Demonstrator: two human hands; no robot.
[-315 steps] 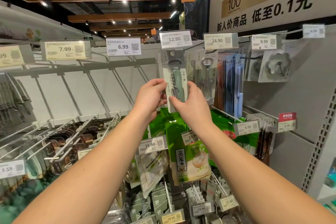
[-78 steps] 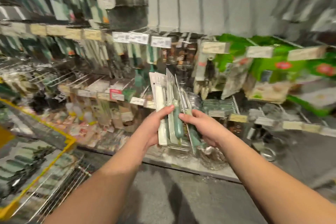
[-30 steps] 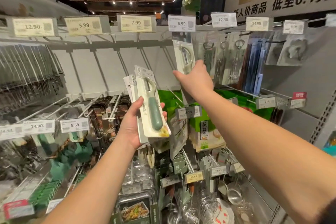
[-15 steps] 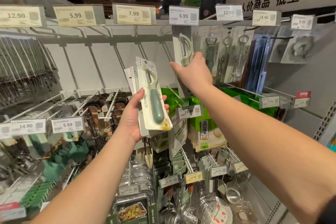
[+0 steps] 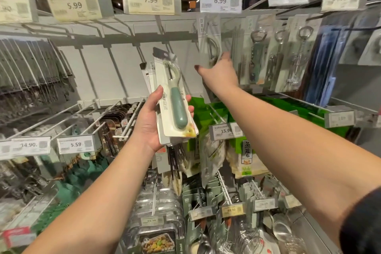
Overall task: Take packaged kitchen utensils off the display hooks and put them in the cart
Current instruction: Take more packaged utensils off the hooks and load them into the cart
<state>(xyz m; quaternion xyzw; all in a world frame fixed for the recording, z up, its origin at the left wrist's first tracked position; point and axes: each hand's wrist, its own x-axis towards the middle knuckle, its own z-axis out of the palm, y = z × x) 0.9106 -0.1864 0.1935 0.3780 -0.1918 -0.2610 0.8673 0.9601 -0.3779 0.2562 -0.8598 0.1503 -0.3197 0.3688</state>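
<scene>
The left hand sits just left of centre, fingers and thumb wrapped round a small stack of carded peelers — the front pack shows a green-handled peeler under clear plastic, tilted with its top toward 11 o'clock. At least one more card shows behind it, edges fanned out to the left.

The right hand reaches up toward 1 o'clock from there, at the hanging peeler pack under the 6.99 price tag. Its fingers lie against the lower part of that pack, thumb spread out to the left; whether they actually grasp it or only touch it I cannot tell, since the fingertips are blurred and partly behind the card. The pack hangs from its hook.

Further toward 3 o'clock hang carded bottle openers and corkscrews. Below the right forearm, green pouches hang behind a 15.90 tag. At 9 o'clock, bare wire hooks jut out.
</scene>
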